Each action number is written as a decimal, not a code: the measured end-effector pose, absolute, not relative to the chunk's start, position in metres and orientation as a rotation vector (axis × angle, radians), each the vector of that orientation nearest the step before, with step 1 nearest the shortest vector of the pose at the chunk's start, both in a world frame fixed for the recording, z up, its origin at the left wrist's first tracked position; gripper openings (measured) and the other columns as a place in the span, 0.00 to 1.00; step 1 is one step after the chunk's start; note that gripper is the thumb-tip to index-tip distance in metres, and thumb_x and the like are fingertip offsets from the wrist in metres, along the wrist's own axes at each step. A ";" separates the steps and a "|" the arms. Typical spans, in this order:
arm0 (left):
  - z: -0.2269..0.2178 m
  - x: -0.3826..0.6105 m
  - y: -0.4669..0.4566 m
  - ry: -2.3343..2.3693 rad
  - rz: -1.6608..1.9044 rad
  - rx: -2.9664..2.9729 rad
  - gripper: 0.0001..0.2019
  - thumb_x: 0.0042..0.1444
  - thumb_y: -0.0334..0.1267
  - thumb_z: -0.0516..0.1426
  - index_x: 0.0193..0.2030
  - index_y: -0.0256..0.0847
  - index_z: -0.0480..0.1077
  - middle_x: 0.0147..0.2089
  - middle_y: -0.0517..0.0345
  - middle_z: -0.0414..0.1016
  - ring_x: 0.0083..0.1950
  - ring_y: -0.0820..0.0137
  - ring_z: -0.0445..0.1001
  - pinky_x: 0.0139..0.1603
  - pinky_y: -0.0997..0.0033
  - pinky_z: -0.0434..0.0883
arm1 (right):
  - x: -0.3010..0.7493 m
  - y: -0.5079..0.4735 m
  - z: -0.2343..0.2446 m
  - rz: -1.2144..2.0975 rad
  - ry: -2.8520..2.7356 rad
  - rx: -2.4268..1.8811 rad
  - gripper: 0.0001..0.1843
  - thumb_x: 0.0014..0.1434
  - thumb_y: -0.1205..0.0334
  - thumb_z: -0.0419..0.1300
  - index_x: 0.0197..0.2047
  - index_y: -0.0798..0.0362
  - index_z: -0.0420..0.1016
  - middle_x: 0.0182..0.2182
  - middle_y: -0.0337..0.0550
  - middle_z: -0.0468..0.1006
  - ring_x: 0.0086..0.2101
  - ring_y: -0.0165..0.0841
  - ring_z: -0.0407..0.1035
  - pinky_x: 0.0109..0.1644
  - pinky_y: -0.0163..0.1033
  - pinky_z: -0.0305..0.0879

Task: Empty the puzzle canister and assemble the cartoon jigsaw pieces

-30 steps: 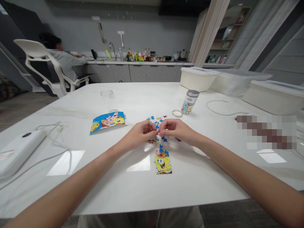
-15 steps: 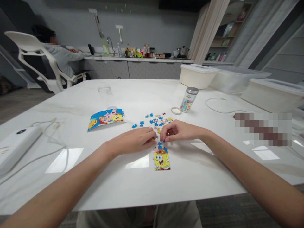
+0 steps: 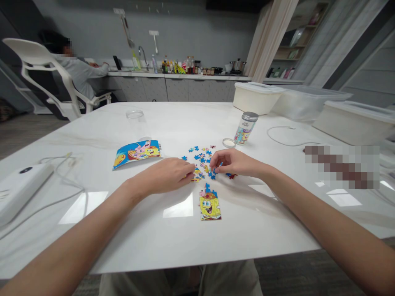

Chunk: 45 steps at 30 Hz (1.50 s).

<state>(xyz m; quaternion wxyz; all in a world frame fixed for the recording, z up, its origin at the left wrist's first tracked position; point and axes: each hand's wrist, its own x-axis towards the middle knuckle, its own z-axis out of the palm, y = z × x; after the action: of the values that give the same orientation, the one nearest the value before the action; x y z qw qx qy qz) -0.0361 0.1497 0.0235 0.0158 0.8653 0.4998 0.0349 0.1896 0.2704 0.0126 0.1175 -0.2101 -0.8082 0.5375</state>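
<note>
A partly joined cartoon puzzle block (image 3: 210, 205) lies on the white table (image 3: 185, 123) in front of me. Behind it several loose blue puzzle pieces (image 3: 200, 158) are scattered. My left hand (image 3: 168, 174) rests palm down at the left of the loose pieces, its fingertips curled on them. My right hand (image 3: 233, 162) is at their right side, fingers bent with the tips pinching at a blue piece. The two hands are a little apart.
A printed picture card (image 3: 137, 152) lies left of the pieces. A small tin (image 3: 246, 128) and its lid (image 3: 228, 142) stand behind. Plastic boxes (image 3: 256, 96) line the far right, a white device with cable (image 3: 21, 185) lies left. A person sits at the far counter.
Both hands came down from a joined pinch above the table, then moved back from the assembled block to the loose pieces. The view tilted slightly.
</note>
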 end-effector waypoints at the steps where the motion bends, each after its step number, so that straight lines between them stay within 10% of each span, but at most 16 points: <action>1: 0.026 -0.037 0.149 1.654 0.099 2.655 0.16 0.66 0.39 0.46 0.32 0.39 0.69 0.28 0.56 0.71 0.28 0.71 0.66 0.31 0.70 0.58 | 0.189 0.271 0.012 1.574 -2.315 -0.636 0.08 0.50 0.67 0.67 0.36 0.53 0.76 0.35 0.42 0.80 0.37 0.31 0.74 0.44 0.39 0.71; 19: 0.026 -0.029 0.152 1.725 0.655 1.934 0.20 0.62 0.52 0.50 0.31 0.39 0.74 0.22 0.61 0.70 0.23 0.74 0.62 0.24 0.73 0.56 | 0.174 0.251 0.013 1.676 -1.921 -0.745 0.10 0.47 0.64 0.70 0.32 0.53 0.73 0.33 0.40 0.77 0.34 0.30 0.73 0.40 0.38 0.70; 38: 0.027 -0.073 0.157 2.294 -0.185 2.413 0.17 0.64 0.42 0.46 0.40 0.40 0.75 0.32 0.47 0.78 0.41 0.54 0.77 0.41 0.60 0.70 | 0.173 0.259 -0.005 1.516 -2.295 -0.858 0.07 0.52 0.66 0.65 0.37 0.52 0.82 0.36 0.44 0.83 0.34 0.31 0.74 0.37 0.36 0.69; 45: 0.031 -0.077 0.154 2.108 -0.198 2.414 0.16 0.62 0.41 0.47 0.44 0.44 0.76 0.31 0.53 0.78 0.34 0.62 0.76 0.37 0.66 0.68 | 0.175 0.259 -0.001 1.264 -2.433 -0.903 0.09 0.53 0.70 0.63 0.36 0.52 0.82 0.36 0.45 0.83 0.36 0.33 0.74 0.44 0.39 0.69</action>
<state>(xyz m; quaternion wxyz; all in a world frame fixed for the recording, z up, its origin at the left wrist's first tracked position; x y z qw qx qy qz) -0.0766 0.1543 0.0313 -0.0344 0.7513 0.6561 -0.0616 0.1751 0.2587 -0.0015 0.1271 -0.3103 -0.8361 0.4342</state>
